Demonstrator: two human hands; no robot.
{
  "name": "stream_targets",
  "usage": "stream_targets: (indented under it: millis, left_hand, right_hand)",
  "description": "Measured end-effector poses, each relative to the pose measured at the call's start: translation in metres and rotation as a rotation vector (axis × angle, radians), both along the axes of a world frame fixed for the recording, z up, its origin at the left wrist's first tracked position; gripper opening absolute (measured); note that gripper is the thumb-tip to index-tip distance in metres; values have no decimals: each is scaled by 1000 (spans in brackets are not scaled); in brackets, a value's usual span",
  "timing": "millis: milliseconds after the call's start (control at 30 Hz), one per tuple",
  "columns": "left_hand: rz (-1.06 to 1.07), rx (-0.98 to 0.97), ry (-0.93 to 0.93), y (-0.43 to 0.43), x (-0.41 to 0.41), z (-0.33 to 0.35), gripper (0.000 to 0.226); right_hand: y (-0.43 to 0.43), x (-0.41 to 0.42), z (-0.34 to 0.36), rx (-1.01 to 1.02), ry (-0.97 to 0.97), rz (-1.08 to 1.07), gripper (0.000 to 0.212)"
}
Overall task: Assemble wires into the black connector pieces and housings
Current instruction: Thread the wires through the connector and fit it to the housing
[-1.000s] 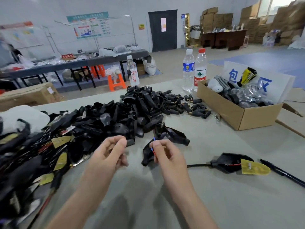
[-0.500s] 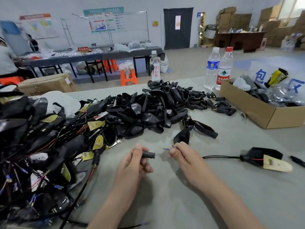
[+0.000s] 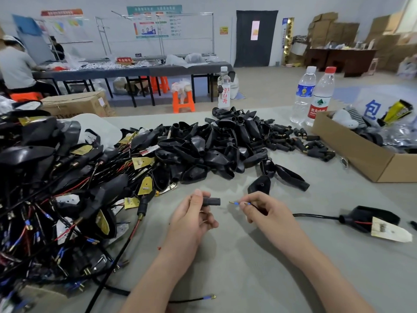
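Here, connector sleeve (image 3: 211, 201) in left hand (image 3: 191, 220), wire tip (image 3: 237, 202) pinched by right hand (image 3: 266, 213), just apart.

Short black connector sleeve (image 3: 211, 201) held level, pinched in the left hand (image 3: 191, 220), open end facing right. Just apart from it, the blue-collared, brass-tipped wire end (image 3: 239, 203) is pinched in the right hand (image 3: 268, 213). Its black cable (image 3: 316, 216) runs right to an open black housing (image 3: 370, 219) lying on the table, with loose housings (image 3: 214, 145) heaped farther back.
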State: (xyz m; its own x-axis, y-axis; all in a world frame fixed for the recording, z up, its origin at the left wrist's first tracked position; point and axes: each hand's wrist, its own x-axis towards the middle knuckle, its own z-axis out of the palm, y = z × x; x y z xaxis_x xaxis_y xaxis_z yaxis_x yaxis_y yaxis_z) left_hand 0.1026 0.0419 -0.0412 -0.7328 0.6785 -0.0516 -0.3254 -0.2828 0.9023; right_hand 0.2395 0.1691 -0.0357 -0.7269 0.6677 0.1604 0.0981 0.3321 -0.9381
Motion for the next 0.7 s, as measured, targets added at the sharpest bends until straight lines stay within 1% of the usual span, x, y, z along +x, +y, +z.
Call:
stream_targets:
  millis: [200, 300, 500, 567, 700]
  left_hand:
    - [-50, -65, 158, -5, 7, 3, 32]
    - [-66, -75, 206, -7, 8, 5, 34]
    - [-76, -119, 342, -8, 12, 4, 39]
    - [-82, -137, 390, -8, 13, 3, 38]
    - [-83, -162, 449, -7, 13, 3, 28]
  right_hand:
    - [1, 1, -1, -5, -21, 5, 10]
    - [1, 0, -1, 3, -28, 22, 10]
    - [0, -1, -1, 12, -46, 50, 15]
    - [0, -1, -2, 10, -43, 55, 15]
    - [-3, 0, -1, 28, -29, 100, 11]
